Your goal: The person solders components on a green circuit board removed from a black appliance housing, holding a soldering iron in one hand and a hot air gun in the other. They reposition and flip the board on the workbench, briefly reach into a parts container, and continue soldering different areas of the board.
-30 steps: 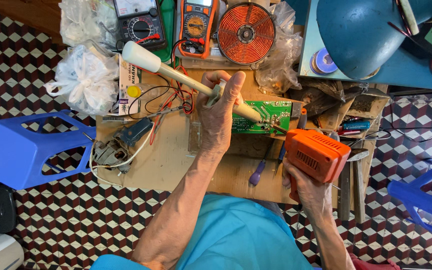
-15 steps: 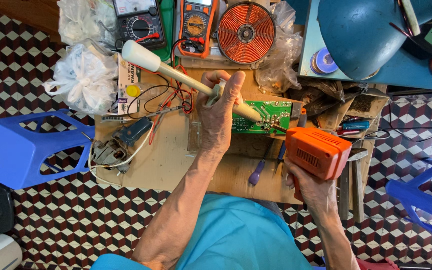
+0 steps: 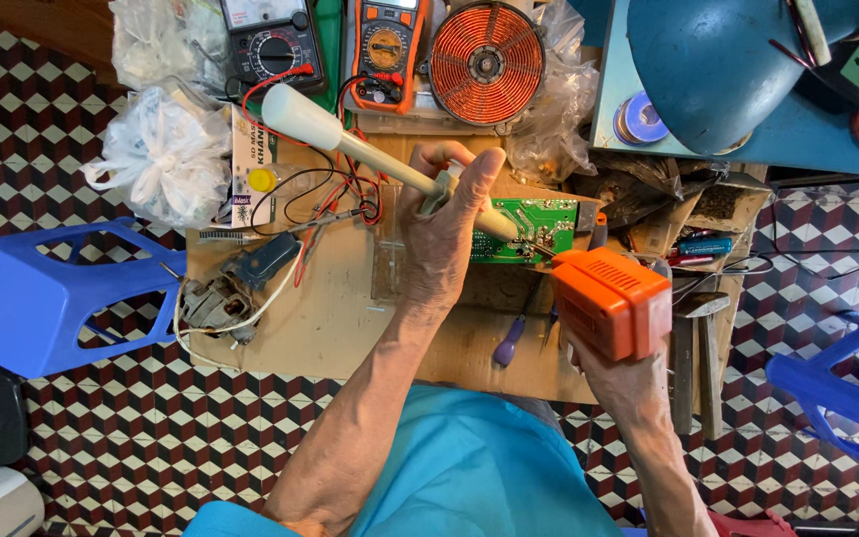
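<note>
My left hand [image 3: 439,249] grips a long cream desoldering pump [image 3: 350,139], held slanted with its tip down on a green circuit board [image 3: 541,217] on the wooden bench [image 3: 320,318]. My right hand [image 3: 616,376] holds an orange pistol-shaped soldering gun [image 3: 613,303] from below. Its nose meets the board's near edge, right beside the pump's tip. The gun's tip itself is hidden.
Behind the board stand a black multimeter [image 3: 270,40], an orange multimeter [image 3: 387,50] and a copper coil [image 3: 486,62]. White plastic bags [image 3: 166,149] lie at the back left. A purple-handled screwdriver [image 3: 509,348] lies near me. Blue plastic stools [image 3: 32,298] [image 3: 847,388] flank the bench.
The orange soldering gun has shifted slightly left, closer to the board. My left hand and the pump have hardly moved.
</note>
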Motion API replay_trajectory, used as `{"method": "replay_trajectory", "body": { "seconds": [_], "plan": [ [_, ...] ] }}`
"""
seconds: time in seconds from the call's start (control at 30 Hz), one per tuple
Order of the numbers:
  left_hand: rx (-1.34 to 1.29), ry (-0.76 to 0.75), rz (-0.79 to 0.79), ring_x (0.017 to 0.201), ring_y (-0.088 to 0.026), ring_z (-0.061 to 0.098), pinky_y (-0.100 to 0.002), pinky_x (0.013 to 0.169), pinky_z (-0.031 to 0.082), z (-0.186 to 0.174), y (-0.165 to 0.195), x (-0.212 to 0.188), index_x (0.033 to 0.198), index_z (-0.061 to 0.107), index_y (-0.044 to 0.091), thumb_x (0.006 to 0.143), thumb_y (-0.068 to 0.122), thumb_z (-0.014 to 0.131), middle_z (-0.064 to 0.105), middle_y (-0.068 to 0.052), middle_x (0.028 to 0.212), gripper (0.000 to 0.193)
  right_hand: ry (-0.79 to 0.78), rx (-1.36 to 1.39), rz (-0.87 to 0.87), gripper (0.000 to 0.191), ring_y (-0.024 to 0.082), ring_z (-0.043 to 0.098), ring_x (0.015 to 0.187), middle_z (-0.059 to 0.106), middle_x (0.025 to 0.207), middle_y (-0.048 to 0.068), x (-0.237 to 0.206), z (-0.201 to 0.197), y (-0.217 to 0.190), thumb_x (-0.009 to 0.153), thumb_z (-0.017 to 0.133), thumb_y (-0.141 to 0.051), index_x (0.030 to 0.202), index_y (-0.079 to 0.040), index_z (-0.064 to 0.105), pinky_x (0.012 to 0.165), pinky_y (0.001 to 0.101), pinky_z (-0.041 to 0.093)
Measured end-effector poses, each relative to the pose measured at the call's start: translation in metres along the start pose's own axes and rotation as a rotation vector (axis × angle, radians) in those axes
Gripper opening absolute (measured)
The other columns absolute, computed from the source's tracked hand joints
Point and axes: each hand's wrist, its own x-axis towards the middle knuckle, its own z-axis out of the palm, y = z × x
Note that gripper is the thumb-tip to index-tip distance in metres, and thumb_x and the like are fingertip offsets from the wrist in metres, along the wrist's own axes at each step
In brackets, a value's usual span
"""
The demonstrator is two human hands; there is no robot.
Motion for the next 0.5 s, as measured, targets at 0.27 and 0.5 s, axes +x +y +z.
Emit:
{"method": "replay_trajectory", "body": {
  "seconds": [0.27,0.5],
  "plan": [
    [0.083,-0.005,0.045,0.073,-0.003,0.054,-0.021,0.065,0.046,0.002,-0.001,-0.002,0.096,0.060,0.012,0.092,0.032,0.083,0.054,0.007,0.082,0.031,0.057,-0.214,-0.343,0.048,0.017,0.071,0.090,0.073,0.108,0.012,-0.005,-0.001,-0.001,0.088,0.078,-0.014,0.133,-0.003,0.063,0.077,0.0314,0.059],
    [0.027,-0.010,0.014,0.073,-0.004,0.054,-0.022,0.065,0.046,0.001,0.000,-0.001,0.096,0.060,0.012,0.091,0.034,0.083,0.054,0.007,0.082,0.032,0.015,0.007,-0.011,0.049,0.014,0.070,0.067,0.073,0.091,0.008,-0.014,0.005,0.019,0.085,0.076,-0.015,0.131,-0.003,0.061,0.061,0.0285,0.060]
  ]
}}
